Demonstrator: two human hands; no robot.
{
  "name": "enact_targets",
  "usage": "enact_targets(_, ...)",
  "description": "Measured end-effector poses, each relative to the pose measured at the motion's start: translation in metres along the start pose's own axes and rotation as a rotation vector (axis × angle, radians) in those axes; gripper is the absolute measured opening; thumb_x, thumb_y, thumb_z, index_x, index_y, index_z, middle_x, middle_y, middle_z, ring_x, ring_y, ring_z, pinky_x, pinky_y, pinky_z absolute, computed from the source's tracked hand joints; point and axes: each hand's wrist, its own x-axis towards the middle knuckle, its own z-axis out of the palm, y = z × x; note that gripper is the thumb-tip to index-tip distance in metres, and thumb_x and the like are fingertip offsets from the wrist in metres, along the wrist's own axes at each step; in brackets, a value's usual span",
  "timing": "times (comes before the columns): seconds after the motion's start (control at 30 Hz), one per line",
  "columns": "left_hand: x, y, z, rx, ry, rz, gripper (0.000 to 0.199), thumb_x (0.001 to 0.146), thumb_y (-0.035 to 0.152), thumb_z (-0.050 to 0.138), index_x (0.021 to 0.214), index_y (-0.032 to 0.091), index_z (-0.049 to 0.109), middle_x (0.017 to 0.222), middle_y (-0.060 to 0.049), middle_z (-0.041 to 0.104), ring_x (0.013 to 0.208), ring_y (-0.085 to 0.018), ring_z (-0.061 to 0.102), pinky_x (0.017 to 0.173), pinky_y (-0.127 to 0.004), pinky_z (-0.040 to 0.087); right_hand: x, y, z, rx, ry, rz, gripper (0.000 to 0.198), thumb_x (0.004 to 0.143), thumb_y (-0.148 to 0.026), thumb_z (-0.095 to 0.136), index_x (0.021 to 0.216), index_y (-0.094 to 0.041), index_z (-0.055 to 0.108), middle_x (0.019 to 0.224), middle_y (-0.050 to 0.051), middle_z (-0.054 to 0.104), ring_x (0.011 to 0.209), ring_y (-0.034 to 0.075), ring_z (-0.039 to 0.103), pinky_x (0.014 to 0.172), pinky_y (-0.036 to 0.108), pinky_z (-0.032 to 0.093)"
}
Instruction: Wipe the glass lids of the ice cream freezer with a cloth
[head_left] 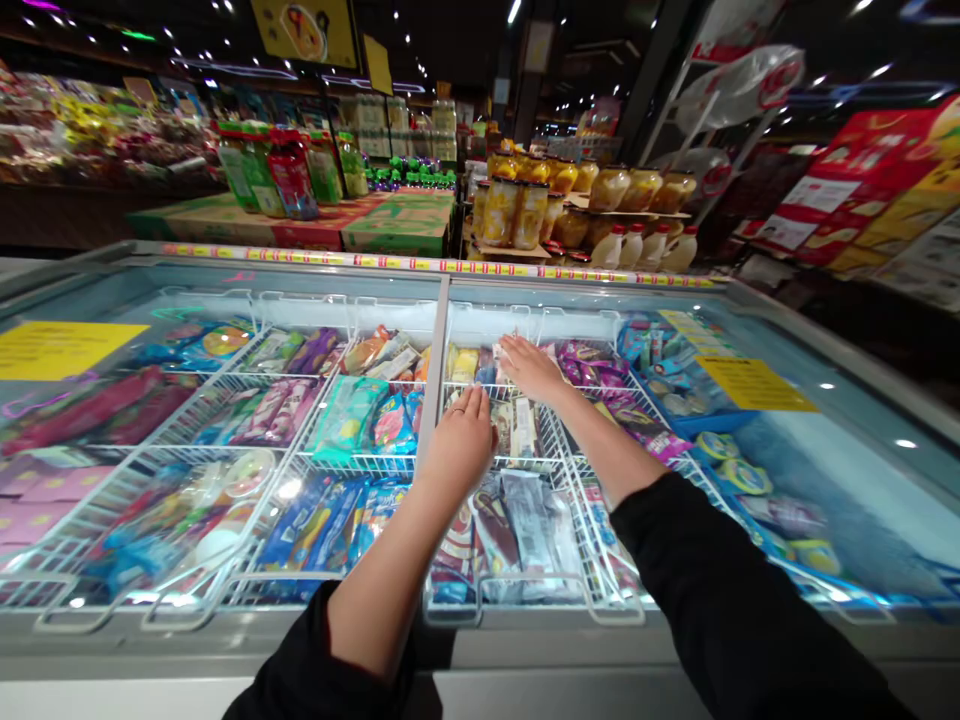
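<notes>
My right hand (529,366) reaches over the back row of wire baskets in the chest freezer, its fingers stretched out beside small pinkish-white packs. I cannot tell whether it touches them. Lower and to the left, my left hand (461,435) lies beside the grey middle bar (432,400), fingers straight and close together, a ring on one of them. Nothing shows in either hand. Near the right hand are yellow packs (462,364) and purple packs (585,362). White-and-brown wrapped ice creams (523,428) lie to the right of the left hand.
Wire baskets (559,450) hold wrapped ice creams, with blue packs (315,525) at the front left. Yellow signs (754,384) are on the freezer's glass. Behind the freezer's back rail (352,261) stand jars (499,210) and green-capped bottles (259,168).
</notes>
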Motion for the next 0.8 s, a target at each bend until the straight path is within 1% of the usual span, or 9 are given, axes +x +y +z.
enact_targets(0.1,-0.002,-0.002,-0.004,-0.013,-0.012,0.011,0.057,0.109,0.025,0.046,0.160,-0.002,0.047,0.169,-0.022,0.043,0.160,-0.029,0.041,0.130,-0.039,0.037,0.018,0.020,-0.010,0.025,-0.028,0.068,0.069,0.111,-0.048,0.028,0.170,-0.013,0.036,0.179,0.009,0.030,0.166,0.031,0.025,0.136,0.048,0.019)
enact_targets(0.17,-0.002,0.000,-0.005,-0.023,-0.024,0.006,0.057,0.109,0.024,0.046,0.160,-0.002,0.047,0.169,-0.023,0.042,0.160,-0.030,0.040,0.131,-0.039,0.036,0.015,0.033,-0.013,0.023,-0.030,0.114,0.072,0.111,-0.050,0.026,0.171,-0.011,0.034,0.179,0.011,0.028,0.166,0.032,0.024,0.136,0.049,0.019)
enact_targets(0.23,0.000,0.003,-0.004,-0.030,-0.032,-0.009,0.057,0.109,0.022,0.045,0.160,-0.004,0.046,0.169,-0.024,0.041,0.160,-0.031,0.039,0.131,-0.041,0.036,0.000,0.037,-0.010,0.011,-0.034,0.110,0.073,0.110,-0.050,0.024,0.171,-0.010,0.032,0.180,0.011,0.027,0.166,0.032,0.023,0.137,0.049,0.019)
enact_targets(0.37,0.002,0.014,0.000,-0.034,-0.021,-0.058,0.058,0.108,0.018,0.041,0.160,-0.007,0.044,0.170,-0.027,0.037,0.161,-0.035,0.037,0.131,-0.046,0.037,-0.033,0.013,0.001,-0.018,-0.052,-0.027,0.071,0.110,-0.050,0.023,0.172,-0.017,0.032,0.180,0.005,0.026,0.167,0.029,0.022,0.137,0.049,0.018)
enact_targets(0.47,0.001,0.016,0.000,-0.039,-0.018,-0.082,0.058,0.107,0.017,0.040,0.161,-0.005,0.044,0.170,-0.026,0.037,0.160,-0.034,0.038,0.131,-0.047,0.037,-0.027,-0.012,0.001,-0.026,-0.080,-0.056,0.070,0.110,-0.049,0.024,0.173,-0.019,0.031,0.181,0.003,0.025,0.167,0.028,0.021,0.137,0.048,0.019)
enact_targets(0.57,-0.001,0.013,-0.003,-0.032,-0.032,-0.059,0.059,0.109,0.020,0.040,0.162,-0.005,0.042,0.171,-0.025,0.036,0.162,-0.032,0.036,0.132,-0.043,0.034,-0.001,-0.016,-0.012,-0.047,-0.097,0.039,0.068,0.111,-0.046,0.025,0.173,-0.018,0.030,0.181,0.004,0.024,0.167,0.027,0.020,0.137,0.045,0.019)
enact_targets(0.67,-0.003,0.010,-0.004,-0.017,-0.045,-0.049,0.060,0.110,0.022,0.038,0.163,-0.007,0.040,0.172,-0.024,0.035,0.163,-0.030,0.033,0.134,-0.040,0.030,0.013,0.001,-0.024,-0.067,-0.102,0.170,0.068,0.111,-0.042,0.025,0.172,-0.014,0.029,0.181,0.008,0.023,0.167,0.028,0.021,0.137,0.046,0.019)
enact_targets(0.73,-0.003,0.013,-0.001,-0.012,-0.027,-0.064,0.059,0.111,0.022,0.037,0.163,-0.005,0.041,0.172,-0.023,0.036,0.163,-0.030,0.034,0.133,-0.041,0.031,0.006,0.012,-0.024,-0.075,-0.085,0.215,0.069,0.110,-0.042,0.023,0.172,-0.012,0.029,0.181,0.010,0.024,0.167,0.029,0.022,0.136,0.048,0.020)
enact_targets(0.8,-0.002,0.018,0.001,-0.011,-0.009,-0.087,0.057,0.110,0.019,0.035,0.163,-0.003,0.043,0.171,-0.023,0.037,0.162,-0.031,0.035,0.132,-0.043,0.033,-0.012,0.014,-0.018,-0.089,-0.059,0.202,0.071,0.110,-0.045,0.020,0.172,-0.011,0.030,0.180,0.011,0.026,0.166,0.030,0.023,0.136,0.049,0.021)
